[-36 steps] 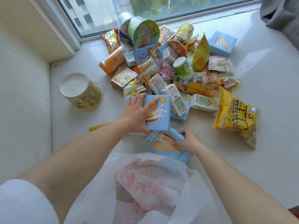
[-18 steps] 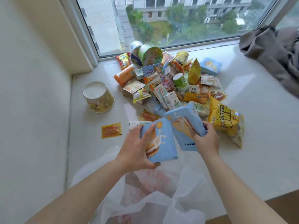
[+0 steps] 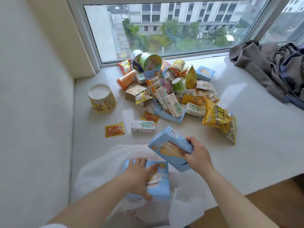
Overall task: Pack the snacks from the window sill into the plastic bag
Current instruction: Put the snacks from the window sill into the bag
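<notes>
Four light-blue biscuit boxes are counted: one [image 3: 162, 179] under the left hand, one [image 3: 166, 146] held in the right hand, one [image 3: 171, 116] under the pile and one [image 3: 205, 73] at the pile's far right. Two small orange sachets [image 3: 114, 129] [image 3: 150, 116] are seen lying apart from the pile. One yellow tub [image 3: 102, 99], one large yellow popcorn bag [image 3: 219, 120] and one white plastic bag [image 3: 102, 170] are counted. The smaller packets in the pile cannot be counted reliably.
</notes>
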